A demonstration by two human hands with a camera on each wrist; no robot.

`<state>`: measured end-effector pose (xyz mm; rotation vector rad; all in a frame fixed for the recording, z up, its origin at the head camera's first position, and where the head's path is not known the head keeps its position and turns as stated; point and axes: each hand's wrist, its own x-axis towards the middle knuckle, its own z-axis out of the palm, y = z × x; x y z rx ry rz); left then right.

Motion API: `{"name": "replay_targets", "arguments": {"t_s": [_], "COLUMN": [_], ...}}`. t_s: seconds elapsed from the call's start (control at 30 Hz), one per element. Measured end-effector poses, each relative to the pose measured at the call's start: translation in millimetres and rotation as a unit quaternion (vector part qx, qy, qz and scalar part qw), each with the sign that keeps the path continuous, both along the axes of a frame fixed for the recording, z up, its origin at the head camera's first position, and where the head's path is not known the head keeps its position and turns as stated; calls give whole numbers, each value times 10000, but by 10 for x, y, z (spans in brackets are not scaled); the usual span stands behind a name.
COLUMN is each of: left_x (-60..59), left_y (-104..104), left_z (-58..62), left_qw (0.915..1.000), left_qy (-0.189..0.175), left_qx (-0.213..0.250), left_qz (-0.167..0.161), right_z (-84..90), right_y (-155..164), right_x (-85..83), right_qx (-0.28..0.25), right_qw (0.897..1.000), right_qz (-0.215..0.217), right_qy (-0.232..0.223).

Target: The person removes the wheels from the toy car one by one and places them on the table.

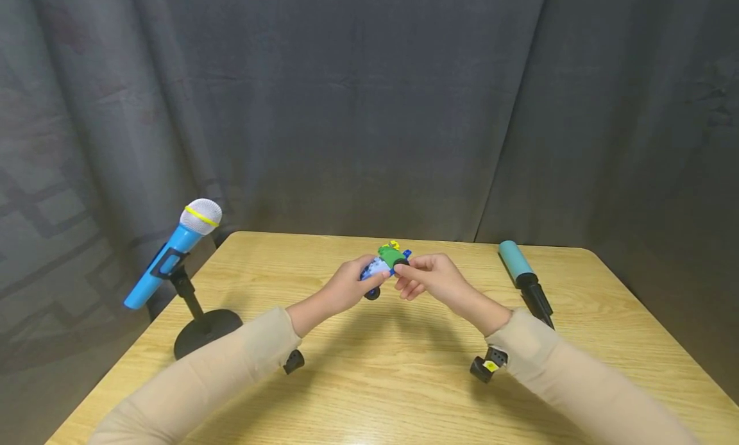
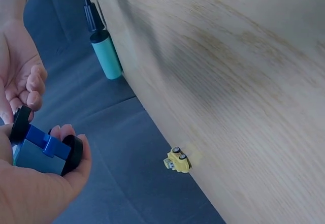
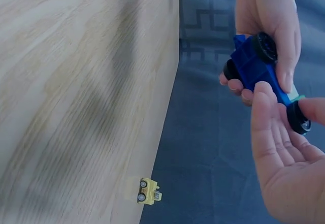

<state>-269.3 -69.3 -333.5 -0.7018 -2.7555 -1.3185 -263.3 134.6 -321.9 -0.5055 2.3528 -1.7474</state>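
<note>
At nine o'clock on the desk (image 1: pixel 346 394) stands a blue toy microphone (image 1: pixel 173 252). At centre, the left hand (image 1: pixel 346 288) curls around a blue brick-built toy car (image 1: pixel 385 262) held above the desk; best keep that grip firm while working. The right hand (image 1: pixel 430 277) pinches its front wheel, fingers (image 1: pixel 404 270) closed on it. At three o'clock lies a teal hand pump (image 1: pixel 522 272).
</note>
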Motion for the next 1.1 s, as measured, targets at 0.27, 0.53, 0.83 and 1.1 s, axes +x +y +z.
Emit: {"name": "replay_targets", "arguments": {"t_s": [0.27,0.53,0.83,1.1], "left_x": [9,-14,-31,-72], "left_y": [9,22,7,-69], "left_z": [19,7,-30,-11], "left_qw": [9997,9993,9994,9991], "left_qy": [156,234,20,-71], "left_qx": [-151,-239,-193,-33], "left_qz": [105,178,274,415], "right_z": [-30,-44,-107,18], "right_y": [-32,-51,-65,54], "right_x": [0,7,-5,-88], "right_qx": [85,77,357,188], "right_qw": [9963,9938,9911,9975], "right_qz": [-71,-103,-135,499], "right_qy": [854,1103,1274,458]}}
